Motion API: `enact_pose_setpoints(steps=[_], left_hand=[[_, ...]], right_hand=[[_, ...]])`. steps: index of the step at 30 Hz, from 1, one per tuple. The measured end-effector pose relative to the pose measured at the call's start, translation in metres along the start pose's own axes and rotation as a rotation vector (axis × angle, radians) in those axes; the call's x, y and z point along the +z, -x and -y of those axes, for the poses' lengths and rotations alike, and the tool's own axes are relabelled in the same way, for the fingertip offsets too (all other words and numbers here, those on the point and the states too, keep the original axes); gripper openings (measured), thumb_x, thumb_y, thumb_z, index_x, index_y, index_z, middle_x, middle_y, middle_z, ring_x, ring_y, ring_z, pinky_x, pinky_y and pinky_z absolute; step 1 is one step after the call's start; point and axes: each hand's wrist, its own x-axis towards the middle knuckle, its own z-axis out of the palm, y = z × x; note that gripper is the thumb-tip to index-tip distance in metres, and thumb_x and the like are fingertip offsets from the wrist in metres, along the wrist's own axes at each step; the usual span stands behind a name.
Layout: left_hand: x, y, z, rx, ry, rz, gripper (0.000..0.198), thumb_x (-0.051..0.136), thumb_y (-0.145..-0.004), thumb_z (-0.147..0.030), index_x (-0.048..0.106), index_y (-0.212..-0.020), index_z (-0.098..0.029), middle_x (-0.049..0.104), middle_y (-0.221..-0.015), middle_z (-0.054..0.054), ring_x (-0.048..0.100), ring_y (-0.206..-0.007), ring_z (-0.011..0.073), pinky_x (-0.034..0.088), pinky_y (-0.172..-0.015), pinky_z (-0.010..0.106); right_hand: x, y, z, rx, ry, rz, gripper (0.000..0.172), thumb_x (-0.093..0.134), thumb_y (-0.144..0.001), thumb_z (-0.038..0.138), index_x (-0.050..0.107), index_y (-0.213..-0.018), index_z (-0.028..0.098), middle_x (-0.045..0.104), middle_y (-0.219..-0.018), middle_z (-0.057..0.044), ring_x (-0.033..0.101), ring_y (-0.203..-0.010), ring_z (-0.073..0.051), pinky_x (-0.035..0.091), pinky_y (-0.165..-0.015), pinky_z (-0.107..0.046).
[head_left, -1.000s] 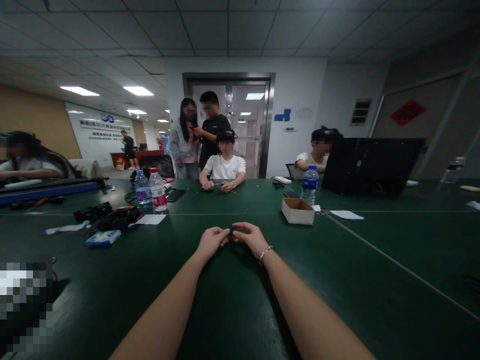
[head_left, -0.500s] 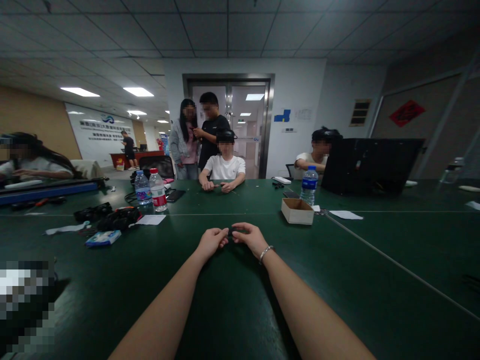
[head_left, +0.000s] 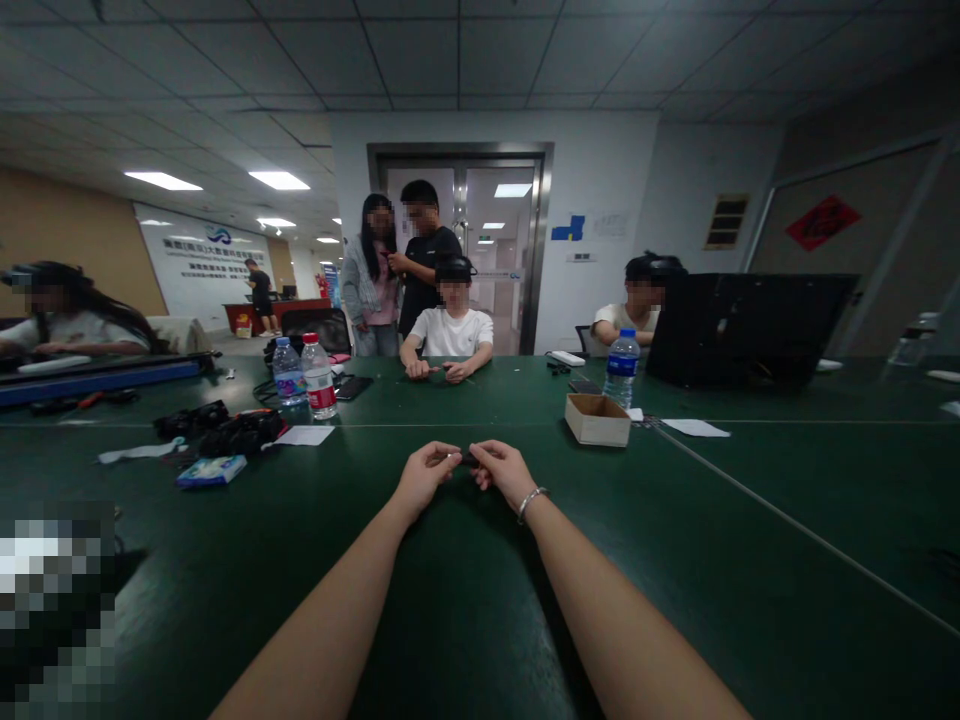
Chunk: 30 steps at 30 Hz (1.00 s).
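My left hand [head_left: 426, 478] and my right hand [head_left: 504, 472] meet in front of me, just above the green table [head_left: 480, 620]. Between their fingertips is a small dark object [head_left: 469, 460], too small and too covered by the fingers to name. Thumb and fingers of my right hand pinch it. My left hand is also closed in a pinch at its left end. A silver bracelet [head_left: 531, 503] circles my right wrist.
An open cardboard box [head_left: 598, 424] and a blue-capped water bottle [head_left: 621, 370] stand to the right, near a black monitor [head_left: 750, 330]. Two bottles [head_left: 319, 380], black gear [head_left: 240, 435] and a blue-white packet [head_left: 211, 471] are at left. A person [head_left: 452, 335] sits opposite.
My right fingers have closed in from a looser curl onto the dark object. My left fingertips have shifted slightly up, and the view has moved a little.
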Motion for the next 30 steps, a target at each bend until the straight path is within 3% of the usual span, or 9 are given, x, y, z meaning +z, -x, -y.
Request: enact_pose_setpoints(steps=[5, 7, 10, 13, 16, 18, 21, 24, 30], left_hand=[[-0.001, -0.001, 0.000, 0.110, 0.018, -0.016, 0.045, 0.073, -0.061, -0.034, 0.056, -0.100, -0.017, 0.057, -0.109, 0.009, 0.056, -0.095, 0.0181, 0.046, -0.080, 0.028], [0.000, -0.002, 0.002, 0.063, 0.044, -0.050, 0.051, 0.072, -0.062, -0.035, 0.052, -0.107, -0.018, 0.053, -0.114, 0.011, 0.057, -0.094, 0.0178, 0.047, -0.076, 0.027], [0.003, -0.005, 0.007, -0.089, -0.027, -0.067, 0.041, 0.056, -0.073, -0.049, 0.055, -0.097, -0.014, 0.059, -0.093, 0.010, 0.059, -0.070, 0.0143, 0.046, -0.056, 0.023], [0.004, -0.006, 0.011, -0.065, -0.164, -0.034, 0.039, 0.048, -0.077, -0.051, 0.057, -0.083, -0.014, 0.056, -0.070, 0.004, 0.053, -0.056, 0.0112, 0.039, -0.046, 0.020], [0.005, -0.004, 0.009, 0.053, -0.147, -0.009, 0.033, 0.057, -0.073, -0.043, 0.056, -0.093, -0.017, 0.057, -0.085, 0.005, 0.055, -0.068, 0.0117, 0.043, -0.053, 0.019], [0.005, -0.004, 0.008, 0.044, -0.101, -0.034, 0.038, 0.059, -0.072, -0.041, 0.053, -0.101, -0.018, 0.055, -0.094, 0.006, 0.056, -0.072, 0.0120, 0.045, -0.056, 0.020], [0.006, -0.005, 0.010, -0.048, -0.109, -0.064, 0.036, 0.049, -0.078, -0.044, 0.051, -0.100, -0.016, 0.055, -0.079, 0.004, 0.053, -0.058, 0.0097, 0.039, -0.047, 0.018], [0.006, -0.008, 0.015, -0.016, -0.148, -0.048, 0.030, 0.043, -0.082, -0.040, 0.051, -0.098, -0.016, 0.049, -0.063, -0.002, 0.045, -0.047, 0.0067, 0.032, -0.042, 0.015], [0.007, -0.007, 0.015, -0.035, -0.152, -0.079, 0.031, 0.047, -0.079, -0.038, 0.049, -0.104, -0.019, 0.050, -0.073, -0.001, 0.045, -0.050, 0.0064, 0.031, -0.041, 0.015]], right_hand=[[0.001, -0.001, -0.001, -0.001, 0.023, -0.003, 0.036, 0.070, -0.066, 0.042, 0.055, -0.078, 0.011, 0.056, -0.049, 0.001, 0.051, -0.038, -0.008, 0.041, -0.034, -0.015], [0.000, -0.001, -0.002, -0.004, 0.022, -0.004, 0.037, 0.070, -0.066, 0.043, 0.055, -0.079, 0.012, 0.056, -0.049, 0.001, 0.051, -0.038, -0.008, 0.042, -0.034, -0.015], [0.000, 0.000, -0.003, -0.011, 0.030, -0.002, 0.038, 0.070, -0.065, 0.044, 0.055, -0.080, 0.012, 0.056, -0.049, 0.001, 0.051, -0.039, -0.008, 0.042, -0.035, -0.016], [0.000, 0.001, -0.002, -0.016, 0.053, 0.004, 0.039, 0.071, -0.064, 0.043, 0.055, -0.079, 0.012, 0.056, -0.049, 0.001, 0.051, -0.038, -0.008, 0.041, -0.035, -0.016], [0.000, 0.001, -0.002, -0.016, 0.047, -0.005, 0.038, 0.071, -0.065, 0.043, 0.055, -0.080, 0.012, 0.056, -0.048, 0.002, 0.050, -0.038, -0.008, 0.042, -0.036, -0.016], [0.000, 0.000, -0.003, -0.017, 0.043, -0.001, 0.038, 0.070, -0.066, 0.043, 0.054, -0.081, 0.012, 0.056, -0.049, 0.002, 0.051, -0.038, -0.008, 0.042, -0.036, -0.016], [0.000, -0.001, -0.004, -0.015, 0.061, 0.006, 0.037, 0.070, -0.066, 0.042, 0.054, -0.081, 0.012, 0.056, -0.049, 0.002, 0.051, -0.038, -0.008, 0.041, -0.035, -0.016], [0.001, -0.002, -0.004, -0.014, 0.071, 0.003, 0.036, 0.070, -0.067, 0.041, 0.054, -0.079, 0.012, 0.056, -0.049, 0.001, 0.050, -0.037, -0.008, 0.041, -0.034, -0.016], [0.000, -0.001, -0.003, -0.019, 0.062, 0.019, 0.035, 0.069, -0.067, 0.042, 0.054, -0.078, 0.012, 0.057, -0.049, 0.001, 0.051, -0.038, -0.008, 0.041, -0.035, -0.016]])
